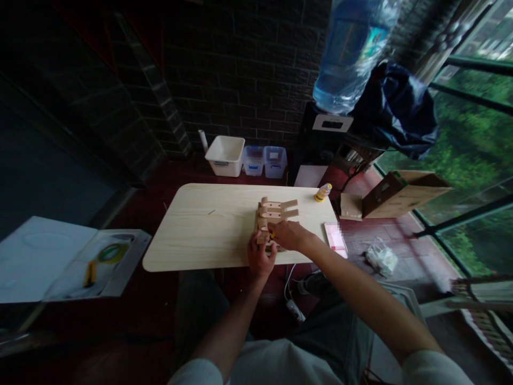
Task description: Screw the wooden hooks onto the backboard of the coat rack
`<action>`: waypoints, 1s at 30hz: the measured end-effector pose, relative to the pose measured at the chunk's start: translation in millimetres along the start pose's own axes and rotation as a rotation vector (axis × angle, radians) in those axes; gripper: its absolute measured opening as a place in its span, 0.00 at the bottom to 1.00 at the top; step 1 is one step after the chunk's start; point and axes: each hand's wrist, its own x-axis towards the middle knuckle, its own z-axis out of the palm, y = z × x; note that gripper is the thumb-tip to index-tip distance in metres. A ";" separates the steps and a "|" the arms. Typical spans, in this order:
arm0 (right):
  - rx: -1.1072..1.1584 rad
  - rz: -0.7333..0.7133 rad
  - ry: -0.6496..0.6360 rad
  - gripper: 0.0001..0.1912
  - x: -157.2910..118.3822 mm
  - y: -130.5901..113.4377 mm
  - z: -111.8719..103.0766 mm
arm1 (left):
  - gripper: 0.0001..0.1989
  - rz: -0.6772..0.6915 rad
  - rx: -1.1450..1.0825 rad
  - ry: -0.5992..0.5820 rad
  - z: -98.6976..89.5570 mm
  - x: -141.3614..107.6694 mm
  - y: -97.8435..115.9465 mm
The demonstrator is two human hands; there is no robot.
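A light-brown assembly [275, 214], wooden or cardboard, lies at the near right-centre of the pale table [200, 230]. It has several parallel strips with small dark dots and raised blocks at their left ends. My left hand [261, 261] is closed around its near-left end, thumb and fingers on either side of a block. In my right hand [289, 235] is a small yellow-and-black tool [273, 236], its tip down by the same block. Its kind is too small and too covered by fingers to tell. The near part of the assembly is hidden by both hands.
A yellow-capped bottle [323, 192] stands at the table's far right corner, and a pink-and-white pad [335, 239] lies at its right edge. A thin grey piece [211, 212] rests left of centre. Beyond the table are plastic bins [225, 155] and a water dispenser [320, 139].
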 end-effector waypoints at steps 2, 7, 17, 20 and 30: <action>-0.021 -0.021 0.009 0.16 0.6 -1.4 1.8 | 0.20 -0.004 -0.002 -0.008 -0.9 0.1 1.1; 0.028 -0.045 0.014 0.15 7.0 -1.7 5.9 | 0.20 -0.012 -0.002 -0.013 -2.5 0.4 2.0; 0.058 -0.019 -0.019 0.17 1.4 4.7 0.5 | 0.19 0.012 0.005 0.001 -1.6 0.1 1.2; 0.072 -0.013 0.016 0.17 0.7 4.6 1.3 | 0.19 0.005 0.005 -0.005 -1.7 0.4 2.0; 0.112 -0.015 -0.015 0.15 6.9 2.8 4.3 | 0.19 -0.013 0.004 -0.009 -1.0 -0.7 1.9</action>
